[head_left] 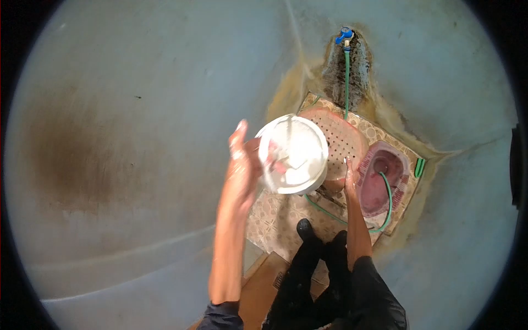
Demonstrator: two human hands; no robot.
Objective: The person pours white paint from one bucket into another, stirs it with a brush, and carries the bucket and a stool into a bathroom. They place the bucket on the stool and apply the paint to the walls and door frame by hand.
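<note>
My left hand (pixel 242 165) is raised and grips the rim of a white plastic bucket (pixel 294 154), tilted with its inside facing me. My right hand (pixel 348 179) reaches down past the bucket, fingers extended, toward a pink perforated basin (pixel 344 140) on the floor; whether it touches the basin is unclear. The right hand holds nothing visible.
A pink squat pan (pixel 382 179) sits in patterned floor tiles (pixel 275 220), with a green hose (pixel 346 77) running from a blue tap (pixel 345 34) on the stained wall into it. My dark-trousered legs (pixel 324 275) stand over a cardboard piece (pixel 264 280).
</note>
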